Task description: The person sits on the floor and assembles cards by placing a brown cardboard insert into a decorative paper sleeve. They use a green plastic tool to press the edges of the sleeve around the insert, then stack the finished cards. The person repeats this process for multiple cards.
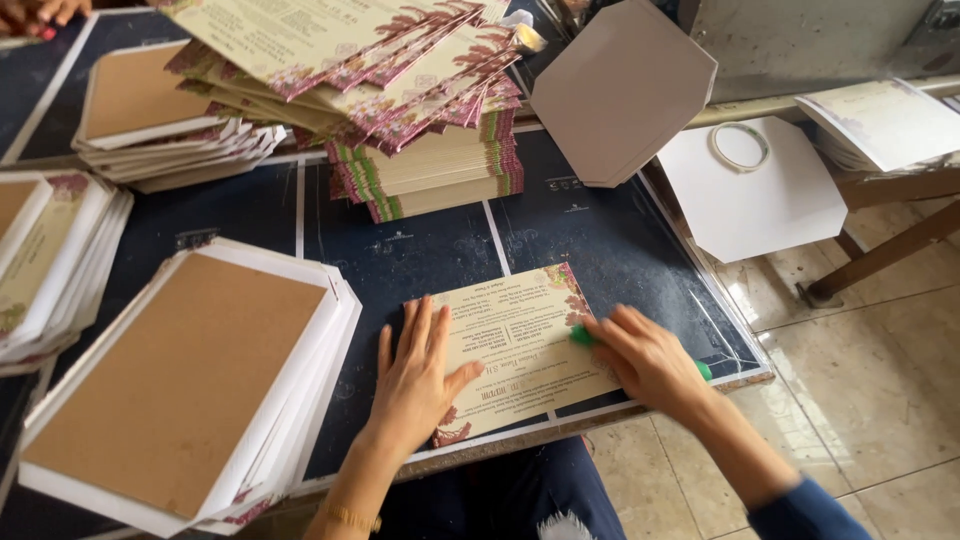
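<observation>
While the left hand (415, 375) lies flat, fingers spread, on a cream floral card (520, 350), the right hand (650, 360) closes around a green tool (583, 337) pressed on that card's right edge.

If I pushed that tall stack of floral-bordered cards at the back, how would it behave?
The tall stack of floral-bordered cards looks heavy, so it would probably resist. Its fanned, overhanging top cards would likely slide off first. The smooth dark table mat might let the base slip.

Cream rectangular printed card with maroon floral corners (520, 350): lying flat, slightly askew, at the near edge of the dark tabletop. Small green tool (582, 337): resting on card's right edge.
</observation>
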